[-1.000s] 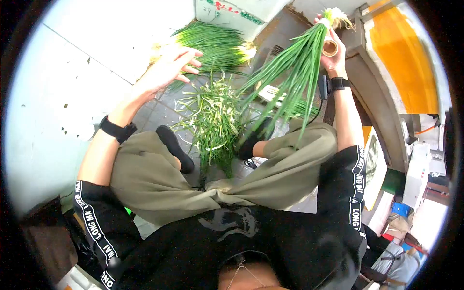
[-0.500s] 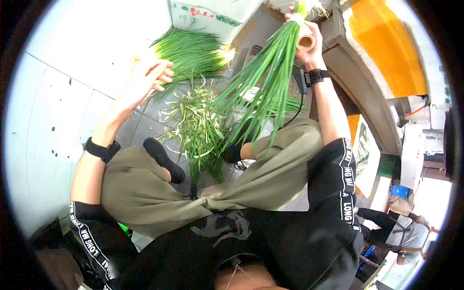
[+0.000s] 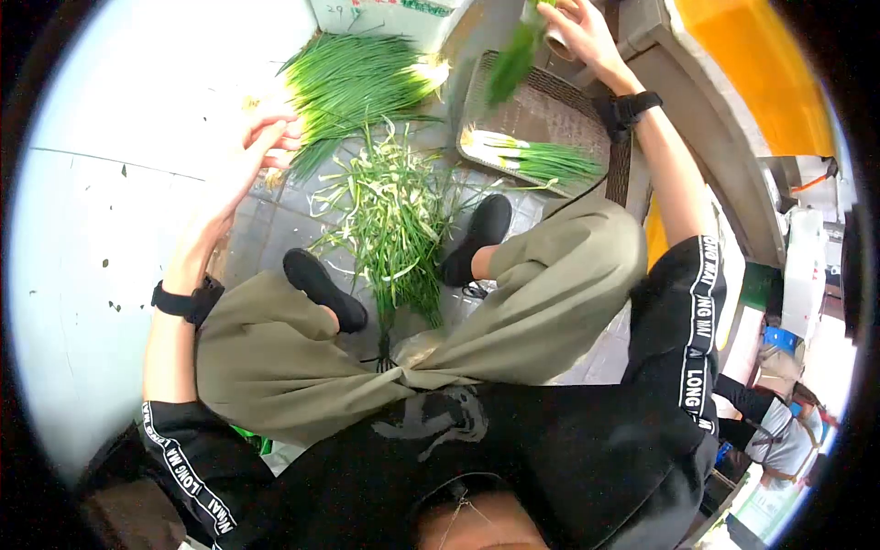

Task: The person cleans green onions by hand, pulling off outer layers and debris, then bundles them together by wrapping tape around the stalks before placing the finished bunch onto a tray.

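My right hand (image 3: 591, 46) is at the top right, closed round a bunch of scallions (image 3: 515, 62). The bunch hangs down, blurred, and its upper end is cut off by the frame edge. A roll with a hollow cardboard core (image 3: 559, 44) is in the same hand. My left hand (image 3: 255, 160), its fingers loosely bent and apart, holds nothing. It is beside a large pile of scallions (image 3: 353, 87), whose white ends point outward. Between my feet lies a heap of stripped leaves and trimmings (image 3: 390, 215).
Another scallion bunch (image 3: 532, 158) lies in a shallow tray (image 3: 472, 101) on the tiled floor. A white box with writing (image 3: 380, 14) stands behind the pile. A pale wall (image 3: 101, 211) is on the left. Another person (image 3: 775, 435) is at the far right.
My right hand has swung up and to the right with the scallion bunch, uncovering the tray and the bunch in it. My left hand has shifted slightly left and down.
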A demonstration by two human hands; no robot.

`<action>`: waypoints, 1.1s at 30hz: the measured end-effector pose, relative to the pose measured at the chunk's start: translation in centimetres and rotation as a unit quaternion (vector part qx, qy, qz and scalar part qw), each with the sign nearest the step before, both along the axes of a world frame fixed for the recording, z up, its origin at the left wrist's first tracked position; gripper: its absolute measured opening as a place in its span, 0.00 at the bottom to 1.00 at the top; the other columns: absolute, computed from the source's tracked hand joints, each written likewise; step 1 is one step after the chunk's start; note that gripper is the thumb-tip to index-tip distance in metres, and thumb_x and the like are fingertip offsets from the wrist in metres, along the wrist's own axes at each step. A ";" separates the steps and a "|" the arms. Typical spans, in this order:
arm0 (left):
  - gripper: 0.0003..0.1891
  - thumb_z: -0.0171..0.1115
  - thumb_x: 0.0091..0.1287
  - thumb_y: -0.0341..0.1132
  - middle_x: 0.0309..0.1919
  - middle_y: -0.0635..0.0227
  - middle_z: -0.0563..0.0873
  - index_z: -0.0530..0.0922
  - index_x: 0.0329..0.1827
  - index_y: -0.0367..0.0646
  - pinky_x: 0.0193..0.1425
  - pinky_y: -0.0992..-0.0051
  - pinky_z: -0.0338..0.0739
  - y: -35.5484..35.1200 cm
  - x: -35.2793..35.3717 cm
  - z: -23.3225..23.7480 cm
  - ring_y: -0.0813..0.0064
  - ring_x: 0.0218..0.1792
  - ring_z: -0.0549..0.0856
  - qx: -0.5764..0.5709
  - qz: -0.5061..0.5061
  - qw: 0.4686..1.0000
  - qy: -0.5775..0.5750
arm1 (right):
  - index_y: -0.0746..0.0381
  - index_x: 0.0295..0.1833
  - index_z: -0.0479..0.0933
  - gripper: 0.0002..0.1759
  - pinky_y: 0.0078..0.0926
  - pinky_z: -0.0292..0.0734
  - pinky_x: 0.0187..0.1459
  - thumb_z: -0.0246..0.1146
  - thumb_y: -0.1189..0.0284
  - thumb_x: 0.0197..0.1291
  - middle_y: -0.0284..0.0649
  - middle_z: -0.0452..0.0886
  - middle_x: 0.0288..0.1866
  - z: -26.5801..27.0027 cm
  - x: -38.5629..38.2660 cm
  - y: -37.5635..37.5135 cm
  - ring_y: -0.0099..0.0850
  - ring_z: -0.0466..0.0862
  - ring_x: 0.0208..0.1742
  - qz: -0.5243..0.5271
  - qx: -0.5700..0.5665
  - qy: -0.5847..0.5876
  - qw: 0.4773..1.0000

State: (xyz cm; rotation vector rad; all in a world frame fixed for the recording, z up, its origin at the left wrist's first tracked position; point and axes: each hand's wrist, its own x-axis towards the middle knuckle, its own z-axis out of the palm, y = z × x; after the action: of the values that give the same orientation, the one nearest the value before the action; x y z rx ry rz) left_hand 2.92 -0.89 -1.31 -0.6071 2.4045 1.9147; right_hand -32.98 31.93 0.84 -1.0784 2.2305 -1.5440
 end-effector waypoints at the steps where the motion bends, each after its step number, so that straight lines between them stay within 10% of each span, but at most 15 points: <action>1: 0.19 0.54 0.79 0.44 0.47 0.68 0.86 0.79 0.62 0.40 0.54 0.76 0.78 0.0 0.0 0.2 0.79 0.50 0.84 0.001 -0.002 1.000 -0.005 | 0.64 0.67 0.70 0.23 0.30 0.80 0.52 0.62 0.67 0.71 0.43 0.84 0.52 -1.5 -1.8 1.6 0.31 0.84 0.49 -0.021 0.092 0.114 0.989; 6: 0.18 0.54 0.79 0.42 0.48 0.66 0.86 0.78 0.63 0.40 0.55 0.75 0.78 0.4 0.2 0.8 0.78 0.51 0.84 -0.015 0.004 1.000 -0.018 | 0.54 0.63 0.71 0.21 0.47 0.81 0.53 0.62 0.65 0.66 0.51 0.83 0.53 -8.4 -3.7 7.1 0.52 0.84 0.53 0.059 0.337 0.360 0.868; 13: 0.17 0.54 0.78 0.41 0.47 0.67 0.87 0.80 0.61 0.41 0.54 0.75 0.77 0.5 0.3 1.5 0.78 0.49 0.84 -0.039 -0.019 0.998 -0.038 | 0.53 0.63 0.71 0.21 0.49 0.82 0.49 0.59 0.71 0.64 0.53 0.83 0.52 -22.8 -5.1 13.3 0.52 0.85 0.50 0.067 0.569 0.254 0.779; 27: 0.13 0.54 0.79 0.36 0.45 0.67 0.85 0.80 0.57 0.38 0.56 0.75 0.76 1.2 -1.6 1.3 0.78 0.49 0.82 -0.085 0.017 0.986 -0.140 | 0.59 0.64 0.71 0.20 0.44 0.82 0.53 0.53 0.75 0.68 0.53 0.80 0.58 -37.1 -6.8 9.4 0.48 0.83 0.58 0.106 0.617 0.254 0.738; 33: 0.13 0.54 0.79 0.34 0.48 0.68 0.86 0.79 0.60 0.38 0.58 0.76 0.75 0.7 -1.4 1.6 0.79 0.51 0.83 -0.052 -0.009 0.990 -0.128 | 0.56 0.63 0.73 0.21 0.48 0.82 0.53 0.57 0.72 0.62 0.54 0.82 0.55 -33.8 -7.9 8.9 0.53 0.84 0.54 0.093 0.616 0.189 0.759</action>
State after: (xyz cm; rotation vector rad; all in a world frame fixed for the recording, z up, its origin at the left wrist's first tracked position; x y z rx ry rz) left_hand 1.53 -0.19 0.28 -0.7801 2.3477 1.5987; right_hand -40.83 40.87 -32.95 -1.0535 2.4591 0.4103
